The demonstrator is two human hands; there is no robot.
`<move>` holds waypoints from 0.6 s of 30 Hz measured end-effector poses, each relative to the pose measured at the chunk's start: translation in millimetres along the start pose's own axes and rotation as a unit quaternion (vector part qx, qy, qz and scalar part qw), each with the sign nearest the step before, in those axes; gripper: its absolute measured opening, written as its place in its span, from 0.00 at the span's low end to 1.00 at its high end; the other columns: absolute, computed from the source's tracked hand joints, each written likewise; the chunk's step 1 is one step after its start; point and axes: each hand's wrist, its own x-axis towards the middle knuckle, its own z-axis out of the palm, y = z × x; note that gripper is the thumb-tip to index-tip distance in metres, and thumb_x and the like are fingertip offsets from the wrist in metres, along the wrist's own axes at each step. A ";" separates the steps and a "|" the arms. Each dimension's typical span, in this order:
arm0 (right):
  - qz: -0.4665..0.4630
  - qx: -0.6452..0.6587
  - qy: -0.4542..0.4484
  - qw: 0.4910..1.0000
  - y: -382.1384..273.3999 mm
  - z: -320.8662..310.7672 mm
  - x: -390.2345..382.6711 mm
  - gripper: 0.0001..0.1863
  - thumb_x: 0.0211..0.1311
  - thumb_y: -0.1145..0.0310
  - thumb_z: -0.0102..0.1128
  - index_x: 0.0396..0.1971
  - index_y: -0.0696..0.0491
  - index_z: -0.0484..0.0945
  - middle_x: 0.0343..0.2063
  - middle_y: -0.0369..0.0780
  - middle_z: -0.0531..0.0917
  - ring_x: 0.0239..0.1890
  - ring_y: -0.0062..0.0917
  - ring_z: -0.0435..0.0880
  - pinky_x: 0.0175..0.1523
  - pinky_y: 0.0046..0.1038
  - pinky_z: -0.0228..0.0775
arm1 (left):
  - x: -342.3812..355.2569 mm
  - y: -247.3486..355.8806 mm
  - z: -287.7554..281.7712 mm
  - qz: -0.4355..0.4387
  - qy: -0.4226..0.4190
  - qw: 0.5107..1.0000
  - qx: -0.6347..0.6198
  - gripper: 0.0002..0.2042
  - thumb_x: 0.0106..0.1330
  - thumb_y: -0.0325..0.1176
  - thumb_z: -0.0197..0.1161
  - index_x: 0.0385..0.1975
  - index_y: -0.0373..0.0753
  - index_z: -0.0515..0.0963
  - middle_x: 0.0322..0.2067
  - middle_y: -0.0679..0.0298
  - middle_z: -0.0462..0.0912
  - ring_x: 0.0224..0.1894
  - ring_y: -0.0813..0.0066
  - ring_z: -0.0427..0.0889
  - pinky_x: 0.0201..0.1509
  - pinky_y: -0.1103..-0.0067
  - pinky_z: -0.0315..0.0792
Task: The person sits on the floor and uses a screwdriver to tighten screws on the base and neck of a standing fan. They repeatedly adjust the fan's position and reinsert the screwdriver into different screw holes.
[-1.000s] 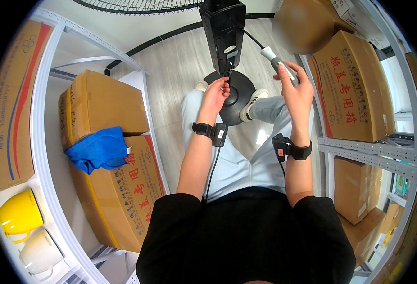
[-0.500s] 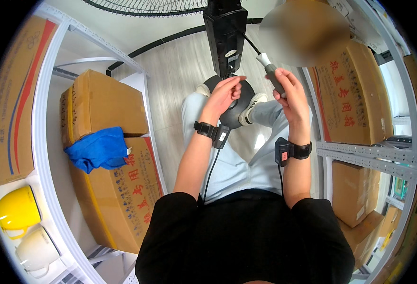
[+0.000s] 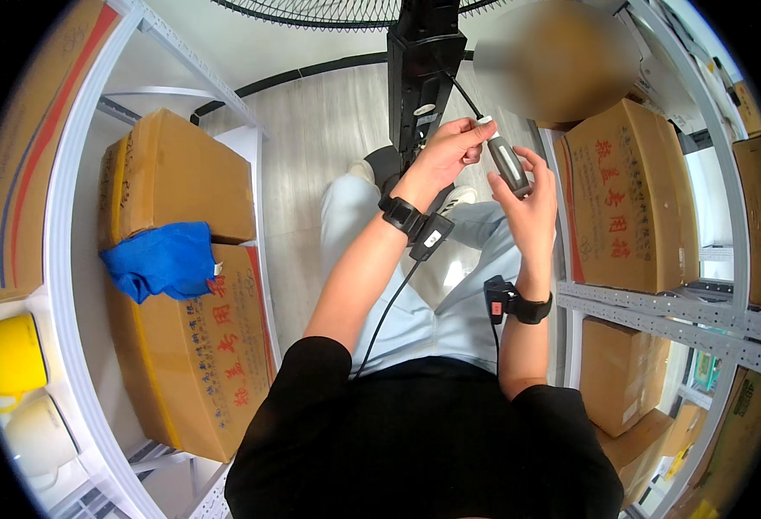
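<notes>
A screwdriver (image 3: 508,164) with a grey handle, white collar and dark shaft slants up and left toward the black column (image 3: 411,95) of a standing fan. Its tip meets the column's side, though the exact contact is too small to make out. My left hand (image 3: 441,160) pinches the collar between thumb and fingers. Around the lower handle, the thumb and fingers of my right hand (image 3: 532,203) rest on either side in a loose grip. Part of the fan's round black base (image 3: 384,163) shows between my feet, partly hidden by my left hand.
The fan's wire cage (image 3: 311,13) arches at the top. Shelving on the left holds cardboard boxes (image 3: 195,177), a blue cloth (image 3: 160,264), a yellow mug (image 3: 13,355) and a white mug (image 3: 41,437). More boxes (image 3: 618,203) stand on the right shelves, near a blurred round patch.
My left hand has moved up and right from beside the column onto the screwdriver's collar. My right hand's grip has loosened and shifted lower on the handle. The view has shifted slightly.
</notes>
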 end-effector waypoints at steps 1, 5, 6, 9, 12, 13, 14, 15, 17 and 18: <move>0.005 0.011 0.008 1.000 2.7 2.5 -0.8 0.23 0.56 0.65 0.65 0.51 0.53 0.73 0.38 0.43 0.79 0.29 0.24 0.80 0.32 0.18 0.73 | -0.5 -0.6 2.3 0.003 0.002 1.000 -0.019 0.11 0.66 0.40 0.62 0.27 0.40 0.74 0.21 0.75 0.68 0.21 0.88 0.62 0.24 0.88 0.58; 0.202 0.244 -0.038 0.948 -12.7 0.7 0.9 0.20 0.65 0.63 0.57 0.53 0.56 0.71 0.36 0.45 0.81 0.26 0.22 0.83 0.32 0.20 0.75 | -8.3 2.7 15.6 -0.011 -0.003 0.997 -0.081 0.09 0.65 0.37 0.62 0.33 0.36 0.77 0.21 0.74 0.70 0.20 0.88 0.62 0.24 0.89 0.58; 0.227 0.294 -0.061 0.926 -5.8 -0.6 3.0 0.20 0.66 0.63 0.56 0.53 0.57 0.71 0.34 0.44 0.82 0.26 0.22 0.83 0.32 0.20 0.74 | -10.3 4.5 17.8 -0.020 -0.008 0.995 -0.093 0.09 0.65 0.36 0.62 0.34 0.35 0.78 0.21 0.74 0.70 0.20 0.88 0.62 0.24 0.89 0.58; 0.158 0.235 -0.031 0.958 -5.9 1.3 2.4 0.19 0.65 0.64 0.58 0.51 0.58 0.71 0.30 0.41 0.81 0.25 0.22 0.82 0.32 0.19 0.74 | -7.0 3.2 8.9 -0.020 -0.008 0.997 -0.068 0.11 0.64 0.33 0.62 0.40 0.32 0.78 0.21 0.74 0.70 0.20 0.88 0.63 0.24 0.89 0.59; 0.009 0.034 0.043 0.998 -7.0 1.5 -2.6 0.18 0.64 0.66 0.59 0.50 0.58 0.72 0.28 0.40 0.80 0.27 0.23 0.83 0.32 0.20 0.74 | -5.6 -1.0 7.4 -0.015 -0.004 0.996 -0.086 0.10 0.64 0.33 0.62 0.38 0.32 0.78 0.21 0.74 0.71 0.20 0.88 0.64 0.24 0.89 0.60; 0.010 0.031 0.050 0.998 -6.7 1.5 -2.9 0.18 0.64 0.65 0.60 0.50 0.58 0.72 0.29 0.40 0.80 0.28 0.23 0.83 0.32 0.20 0.74 | -5.1 -1.2 8.4 -0.019 -0.004 0.995 -0.100 0.10 0.64 0.32 0.63 0.38 0.32 0.78 0.21 0.74 0.71 0.20 0.88 0.64 0.24 0.89 0.60; 0.090 0.122 0.027 0.988 -6.2 1.4 -2.4 0.18 0.64 0.64 0.59 0.49 0.58 0.72 0.30 0.42 0.80 0.29 0.23 0.83 0.32 0.21 0.74 | -5.5 -2.0 9.7 -0.022 -0.005 0.993 -0.115 0.10 0.64 0.32 0.63 0.38 0.32 0.78 0.21 0.74 0.71 0.20 0.88 0.64 0.24 0.89 0.60; 0.169 0.211 0.002 0.963 -5.4 1.2 -1.6 0.19 0.64 0.62 0.59 0.49 0.57 0.72 0.31 0.43 0.81 0.30 0.23 0.83 0.31 0.21 0.74 | -5.7 -2.5 10.9 -0.025 -0.005 0.991 -0.129 0.10 0.63 0.32 0.63 0.38 0.32 0.78 0.20 0.74 0.71 0.20 0.88 0.65 0.24 0.89 0.60; 0.214 0.282 -0.011 0.935 1.8 -1.4 0.2 0.19 0.64 0.62 0.59 0.50 0.57 0.72 0.32 0.43 0.80 0.32 0.23 0.83 0.32 0.21 0.74 | -6.5 -2.4 8.0 -0.030 -0.031 0.987 -0.152 0.09 0.63 0.32 0.64 0.38 0.33 0.78 0.21 0.74 0.72 0.19 0.88 0.64 0.23 0.89 0.60; 0.195 0.294 -0.008 0.936 2.8 -1.1 -1.2 0.20 0.63 0.62 0.60 0.50 0.57 0.72 0.33 0.43 0.80 0.33 0.22 0.83 0.32 0.21 0.74 | -5.3 -1.9 7.0 -0.032 -0.033 0.989 -0.143 0.09 0.63 0.31 0.64 0.38 0.33 0.78 0.20 0.74 0.72 0.19 0.88 0.64 0.23 0.89 0.60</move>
